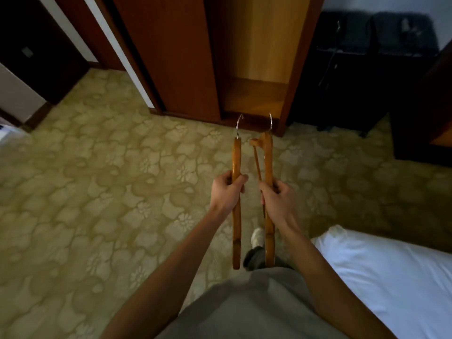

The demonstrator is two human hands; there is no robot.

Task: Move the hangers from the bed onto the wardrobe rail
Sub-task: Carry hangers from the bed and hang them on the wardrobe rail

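Patterned carpet [97,179], open wardrobe [259,69] ahead; left hand [226,192] grips one hanger [236,231], right hand [276,199] another hanger [269,157]; both off bed [391,277], rail unseen, hanging remains.

Two hangers side by side, slightly apart, hooks pointing away from the person: left hanger [236,199] in left hand [226,192], right hanger [269,192] in right hand [276,198]. Open wardrobe [256,69] straight ahead across carpet [97,179]. Bed [391,277] at lower right, beside the person. Low cabinet [354,81] right of wardrobe.
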